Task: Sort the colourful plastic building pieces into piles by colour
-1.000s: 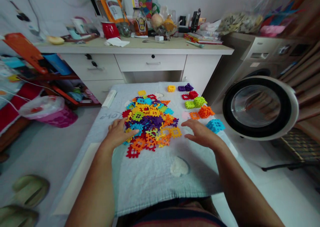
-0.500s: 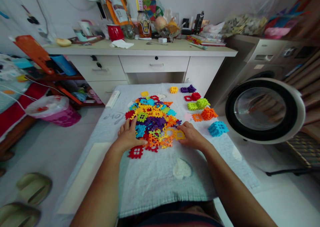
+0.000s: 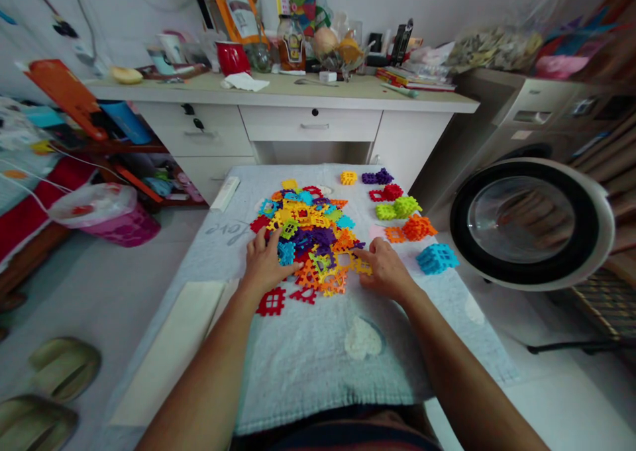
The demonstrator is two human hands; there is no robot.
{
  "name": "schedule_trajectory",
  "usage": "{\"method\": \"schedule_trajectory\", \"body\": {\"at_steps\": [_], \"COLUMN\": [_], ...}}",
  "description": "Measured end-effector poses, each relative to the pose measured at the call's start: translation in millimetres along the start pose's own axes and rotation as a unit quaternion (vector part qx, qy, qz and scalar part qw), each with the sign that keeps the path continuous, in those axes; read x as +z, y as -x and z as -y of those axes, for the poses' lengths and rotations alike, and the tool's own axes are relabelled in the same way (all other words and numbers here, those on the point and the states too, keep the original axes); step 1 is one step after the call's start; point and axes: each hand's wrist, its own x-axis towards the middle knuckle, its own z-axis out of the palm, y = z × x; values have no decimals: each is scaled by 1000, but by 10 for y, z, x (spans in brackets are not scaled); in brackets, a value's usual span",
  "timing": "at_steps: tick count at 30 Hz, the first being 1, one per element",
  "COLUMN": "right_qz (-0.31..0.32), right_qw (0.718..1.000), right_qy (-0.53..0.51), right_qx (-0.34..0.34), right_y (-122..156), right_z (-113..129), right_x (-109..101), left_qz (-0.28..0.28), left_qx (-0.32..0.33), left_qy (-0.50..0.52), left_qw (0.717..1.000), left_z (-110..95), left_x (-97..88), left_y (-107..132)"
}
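Observation:
A heap of colourful plastic interlocking building pieces (image 3: 313, 239) lies on the cloth-covered table. My left hand (image 3: 267, 260) rests against the heap's left side, fingers spread, beside a blue piece (image 3: 286, 253) and a green window piece (image 3: 289, 228). At the right edge of the heap, my right hand (image 3: 387, 267) has its thumb and index finger around a yellow piece (image 3: 363, 264), partly hidden by the fingers. A red window piece (image 3: 271, 301) and a red triangular piece (image 3: 304, 295) lie at the near edge of the heap.
Sorted by colour along the table's right side are blue (image 3: 437, 259), orange (image 3: 418, 227), green (image 3: 406, 206), red (image 3: 392, 192), purple (image 3: 382, 175) and yellow pieces (image 3: 348, 177). A white box (image 3: 225, 194) lies at far left. Beyond stands a cluttered counter (image 3: 288, 93); an open washer door (image 3: 529, 222) is at right.
My left hand has shifted slightly right and away from me along the heap. The red triangular piece now shows apart from the orange ones. My right hand stays at the yellow piece.

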Motion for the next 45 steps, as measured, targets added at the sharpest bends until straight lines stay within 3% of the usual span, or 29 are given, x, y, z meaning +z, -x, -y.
{"method": "schedule_trajectory", "body": {"at_steps": [5,10,13,17,23,30,37,45], "right_qz": [-13,-65,-106,-158,-102,-74,-79,-77], "right_qw": [1000,996,992,987,991,992,990,991], "right_qy": [5,-50,-57,-28,41,66,48,30], "right_qx": [11,-32,-48,-8,71,83,105,103], "right_y": [43,-14,-284,-934,-1934,-2659,-2965,-2929], "right_z": [20,-83,-182,-331,-554,-802,-951,-905], "right_x": [-89,-423,-686,-891,-733,-569,-456,-427], "left_qz": [10,40,23,-63,-122,-127,-134,-130], "left_qx": [12,29,45,52,40,26,17,15], "left_qy": [16,80,115,143,108,70,71,69], "left_qw": [1000,996,992,986,986,989,988,989], "left_z": [56,181,235,276,340,370,373,376], "left_x": [-9,-55,-61,-41,-21,47,52,49], "left_y": [-10,-31,-63,-138,-227,-237,-247,-251]}}
